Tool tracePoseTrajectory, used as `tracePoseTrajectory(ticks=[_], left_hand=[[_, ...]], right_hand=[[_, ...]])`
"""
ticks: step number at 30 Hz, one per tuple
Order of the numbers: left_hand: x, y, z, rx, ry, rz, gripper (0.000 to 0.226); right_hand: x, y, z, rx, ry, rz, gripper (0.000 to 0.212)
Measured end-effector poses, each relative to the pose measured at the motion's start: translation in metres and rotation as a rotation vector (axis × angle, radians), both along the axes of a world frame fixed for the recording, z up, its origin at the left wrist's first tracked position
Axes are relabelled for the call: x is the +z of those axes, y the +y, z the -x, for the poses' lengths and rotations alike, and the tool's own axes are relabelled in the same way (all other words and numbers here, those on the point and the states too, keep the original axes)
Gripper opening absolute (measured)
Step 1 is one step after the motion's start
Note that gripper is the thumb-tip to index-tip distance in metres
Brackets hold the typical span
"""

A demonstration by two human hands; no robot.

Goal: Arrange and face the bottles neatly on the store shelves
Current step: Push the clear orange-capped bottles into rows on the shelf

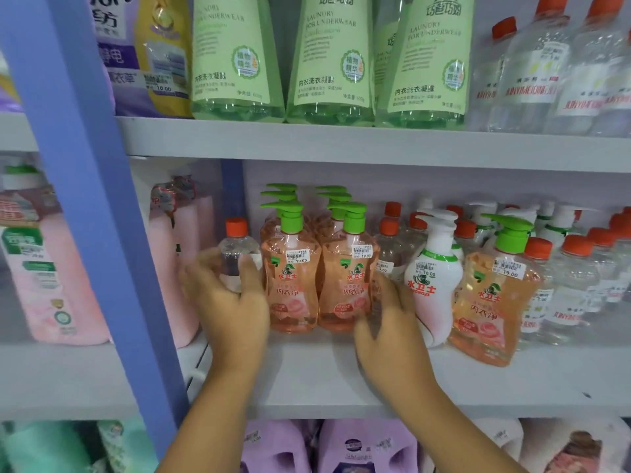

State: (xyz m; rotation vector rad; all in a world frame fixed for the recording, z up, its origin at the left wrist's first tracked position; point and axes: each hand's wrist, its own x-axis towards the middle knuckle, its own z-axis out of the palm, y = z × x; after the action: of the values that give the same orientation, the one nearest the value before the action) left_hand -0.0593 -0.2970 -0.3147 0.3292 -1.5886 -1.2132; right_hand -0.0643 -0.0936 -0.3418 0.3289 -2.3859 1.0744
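Your left hand fingers curl round a clear, orange-capped bottle; right hand fingers spread against peach pump bottles, white bottle just beyond.

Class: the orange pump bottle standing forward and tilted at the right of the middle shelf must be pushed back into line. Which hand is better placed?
Right. The right hand is nearer that orange pump bottle; the left hand grips a clear red-capped bottle.

Green bottles, upper centre: "LAUNDRY FOR UNDERWEAR". Orange pump bottles, centre: "水卫士", "内衣净", stickers "19.00". Purple pouch, upper left: "10.00".
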Motion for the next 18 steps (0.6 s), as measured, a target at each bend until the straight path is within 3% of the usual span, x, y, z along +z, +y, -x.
tracePoseTrajectory(ticks=[2, 5, 8, 11, 13, 16, 18], left_hand=[[0.015, -0.013, 0.016, -0.011, -0.13, -0.056, 0.048], [0.02, -0.022, 0.032, -0.201, -0.285, -0.207, 0.047], [0.013, -0.024, 0.032, -0.19, -0.324, -0.135, 0.046], [0.004, -0.02, 0.012, -0.023, -0.207, 0.005, 0.048], [0.002, -0.009, -0.016, 0.037, -0.136, -0.029, 0.053], [0.011, 0.023, -0.065, 0.018, -0.02, -0.026, 0.057], [0.025, 0.053, -0.089, -0.12, 0.025, 0.009, 0.052]], right_hand=[[0.0, 0.004, -0.005, 0.044, 0.02, 0.061, 0.059], [0.002, 0.005, -0.012, 0.109, 0.058, 0.108, 0.049], [0.003, 0.008, -0.017, 0.158, 0.096, 0.148, 0.043], [0.011, 0.019, -0.029, 0.218, 0.143, 0.194, 0.039], [0.023, 0.039, -0.039, 0.19, 0.257, 0.247, 0.039], [0.043, 0.088, -0.043, -0.046, 0.413, 0.37, 0.03], [0.055, 0.124, -0.032, -0.237, 0.389, 0.358, 0.027]])
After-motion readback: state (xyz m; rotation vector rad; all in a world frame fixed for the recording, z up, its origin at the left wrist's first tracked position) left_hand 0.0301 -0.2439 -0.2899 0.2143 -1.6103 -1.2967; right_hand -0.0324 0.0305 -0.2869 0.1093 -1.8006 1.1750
